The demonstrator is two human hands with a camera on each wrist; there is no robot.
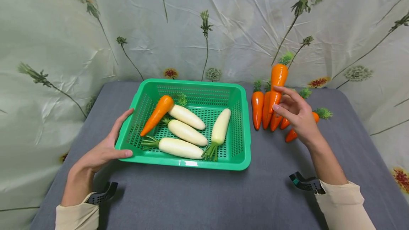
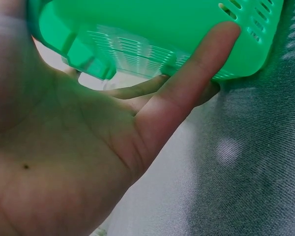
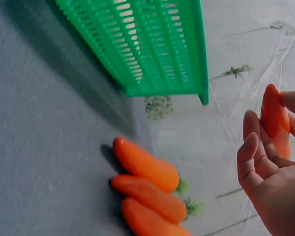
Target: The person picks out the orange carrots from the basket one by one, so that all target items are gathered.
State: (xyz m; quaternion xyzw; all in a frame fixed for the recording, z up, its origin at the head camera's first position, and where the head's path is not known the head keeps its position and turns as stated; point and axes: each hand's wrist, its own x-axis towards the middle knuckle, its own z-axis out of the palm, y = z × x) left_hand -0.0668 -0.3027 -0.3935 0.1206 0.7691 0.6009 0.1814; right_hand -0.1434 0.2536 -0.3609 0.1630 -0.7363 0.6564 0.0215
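My right hand (image 1: pixel 295 114) pinches a glossy orange carrot (image 1: pixel 279 75) between thumb and fingers, its green top upward, above several other carrots (image 1: pixel 257 110) on the table. In the right wrist view the held carrot (image 3: pixel 274 115) hangs at the fingertips, its upper part hidden by the hand. My left hand (image 1: pixel 103 150) rests against the left side of a green perforated basket (image 1: pixel 246 134), thumb on the front corner of the rim. From the left wrist, straight fingers (image 2: pixel 187 83) press the basket's outer wall (image 2: pixel 137 24). Inside lie one carrot (image 1: pixel 157 115) and several white radishes (image 1: pixel 221 126).
Grey cloth (image 1: pixel 204 198) covers the table. A pale curtain with printed flowers (image 1: pixel 204 24) hangs close behind the basket and carrots. Each wrist wears a black strap (image 1: pixel 306 183). Another carrot (image 1: pixel 291 136) lies slanted under the right hand.
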